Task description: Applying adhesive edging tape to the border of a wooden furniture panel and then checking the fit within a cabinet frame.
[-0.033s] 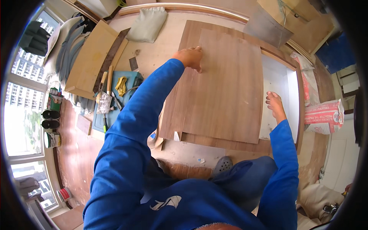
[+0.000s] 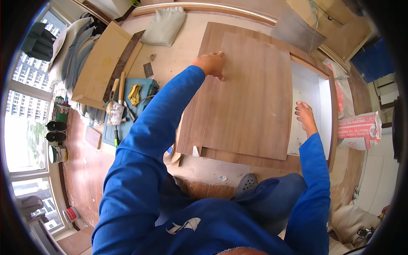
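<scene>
Looking down, I have a brown wood-grain cabinet body (image 2: 293, 163) lying flat on the floor, the largest thing before me. Over it lies a loose wooden panel (image 2: 250, 97), covering most of the body; a strip of matching grain shows along its left side, and I cannot tell whether that is another board or part of the cabinet. I judge the covering only partial: at the right the white interior (image 2: 324, 97) is exposed, and the panel's edges do not line up with the outer frame. I see no fastening on the panel, though I cannot tell what lies underneath. The teal case (image 2: 111, 131) on my left, with hand tools on it, is out of use. My left hand (image 2: 211, 64) is at the panel's upper left edge, its grip spread, thumb apart from the fingers; whether it presses or just hovers, I cannot tell. My right hand (image 2: 306, 119) hangs by the exposed interior, apart from the panel, its grip loosely curled and holding nothing. Smallest, a pale scrap (image 2: 195, 151) sits by the lower left corner.
</scene>
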Tool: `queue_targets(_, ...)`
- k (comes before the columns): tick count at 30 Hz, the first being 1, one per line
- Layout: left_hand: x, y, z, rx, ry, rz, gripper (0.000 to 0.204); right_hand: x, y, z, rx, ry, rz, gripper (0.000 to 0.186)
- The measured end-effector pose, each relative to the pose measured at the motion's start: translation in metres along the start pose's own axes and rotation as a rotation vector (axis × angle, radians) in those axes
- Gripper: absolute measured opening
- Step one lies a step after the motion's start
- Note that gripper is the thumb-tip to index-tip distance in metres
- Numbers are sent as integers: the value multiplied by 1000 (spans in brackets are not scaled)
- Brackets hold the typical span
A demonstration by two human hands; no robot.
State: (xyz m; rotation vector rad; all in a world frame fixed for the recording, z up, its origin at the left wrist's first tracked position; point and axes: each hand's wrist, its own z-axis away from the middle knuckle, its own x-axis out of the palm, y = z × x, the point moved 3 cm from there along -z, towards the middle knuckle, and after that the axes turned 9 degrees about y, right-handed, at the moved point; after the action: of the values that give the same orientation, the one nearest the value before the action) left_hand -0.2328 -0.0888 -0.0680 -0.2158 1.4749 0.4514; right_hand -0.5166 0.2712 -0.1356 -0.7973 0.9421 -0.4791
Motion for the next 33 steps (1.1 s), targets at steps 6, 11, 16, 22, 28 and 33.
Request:
queue_targets(6,-2,3,4,-127,-82,34,82,21,-6,7,49,-77,-53,47)
queue_targets(11,1,-3,19,-118,-76,18,83,41,-8,11,81,-196,-33,49)
queue_targets(16,10,4,52,95,-49,-89,88,30,-23,16,107,-210,-55,56)
queue_targets(22,3,14,52,70,-65,-78,95,36,-24,22,110,-232,-76,62)
queue_targets(28,4,5,65,90,23,-70,100,46,-23,26,112,-232,-69,63)
queue_targets(33,7,43,89,107,-192,-87,110,29,-16,24,127,-227,-42,62)
